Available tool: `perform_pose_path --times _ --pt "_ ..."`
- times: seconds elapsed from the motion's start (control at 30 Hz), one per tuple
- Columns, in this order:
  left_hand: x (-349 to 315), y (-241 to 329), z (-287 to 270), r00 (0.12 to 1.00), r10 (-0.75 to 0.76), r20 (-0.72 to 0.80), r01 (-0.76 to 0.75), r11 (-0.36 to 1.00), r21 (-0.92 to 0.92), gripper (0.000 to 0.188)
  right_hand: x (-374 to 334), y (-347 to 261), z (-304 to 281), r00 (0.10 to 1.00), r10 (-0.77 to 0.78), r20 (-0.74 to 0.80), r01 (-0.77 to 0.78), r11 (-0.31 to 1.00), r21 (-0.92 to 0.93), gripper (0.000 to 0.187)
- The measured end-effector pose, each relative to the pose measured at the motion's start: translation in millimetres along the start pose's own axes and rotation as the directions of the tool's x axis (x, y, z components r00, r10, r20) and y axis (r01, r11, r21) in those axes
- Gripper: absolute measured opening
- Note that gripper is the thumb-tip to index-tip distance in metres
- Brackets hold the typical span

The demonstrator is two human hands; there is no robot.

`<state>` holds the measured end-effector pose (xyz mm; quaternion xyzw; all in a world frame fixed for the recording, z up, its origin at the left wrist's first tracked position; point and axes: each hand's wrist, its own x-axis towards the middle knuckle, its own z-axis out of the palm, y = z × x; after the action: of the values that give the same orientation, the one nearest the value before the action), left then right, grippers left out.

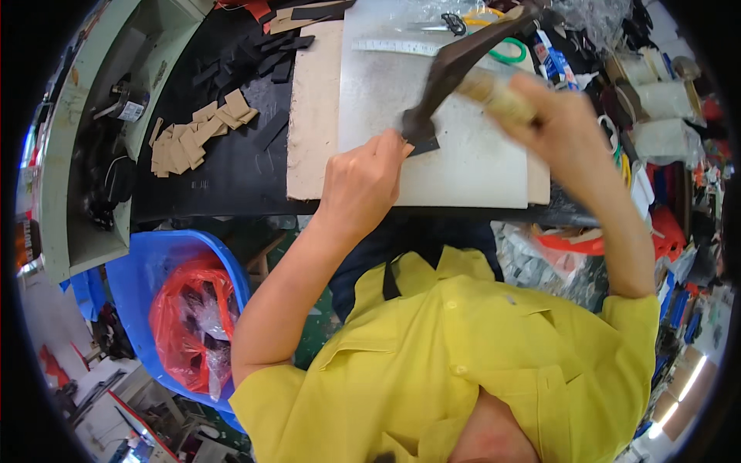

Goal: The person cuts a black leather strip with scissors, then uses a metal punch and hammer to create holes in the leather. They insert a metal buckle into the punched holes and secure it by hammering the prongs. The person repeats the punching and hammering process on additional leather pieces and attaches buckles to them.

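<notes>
My right hand (559,123) grips the pale wooden handle of a hammer (455,65); its dark head points down at a small black piece (423,145) on a grey metal plate (463,162). The hammer and hand are motion-blurred. My left hand (363,181) is closed, pinching the black piece at its edge, right beside the hammer's head. The plate lies on a tan board (312,116) on the black worktop (224,170).
Tan cut pieces (193,135) and black strips (262,54) lie on the worktop at left. Scissors (451,23), a ruler (394,46) and a green ring (509,52) sit at the back. A blue bin (154,262) with red bags stands below left. Cluttered rolls and tools fill the right.
</notes>
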<state>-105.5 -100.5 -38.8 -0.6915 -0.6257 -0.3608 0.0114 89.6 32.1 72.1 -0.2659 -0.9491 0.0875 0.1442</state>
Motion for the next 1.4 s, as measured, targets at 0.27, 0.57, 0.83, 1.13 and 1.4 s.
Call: perform_pose_path --times 0.27,0.57,0.83,1.13,1.4 --pt "-5 3 2 0.998 -0.069 -0.003 0.069 0.997 0.023 0.014 -26 16 57 0.996 -0.062 0.072 0.066 0.996 -0.062 0.03" --pt "3 -9 -9 0.894 -0.446 -0.037 0.346 0.741 -0.575 0.007 -26 10 56 0.988 -0.057 0.144 0.064 0.997 -0.05 0.029" --pt "0 -24 5 0.909 -0.415 0.031 0.367 0.764 -0.53 0.007 -24 10 53 0.983 -0.067 0.172 0.075 0.996 -0.04 0.031" --pt "1 -23 -1 0.907 -0.409 0.101 0.406 0.785 -0.467 0.005 -24 10 52 0.981 -0.059 0.184 0.068 0.997 -0.042 0.033" --pt "6 -17 3 0.983 -0.176 -0.046 0.165 0.968 -0.191 0.014 -25 15 53 0.987 -0.061 0.15 0.064 0.998 -0.019 0.03"
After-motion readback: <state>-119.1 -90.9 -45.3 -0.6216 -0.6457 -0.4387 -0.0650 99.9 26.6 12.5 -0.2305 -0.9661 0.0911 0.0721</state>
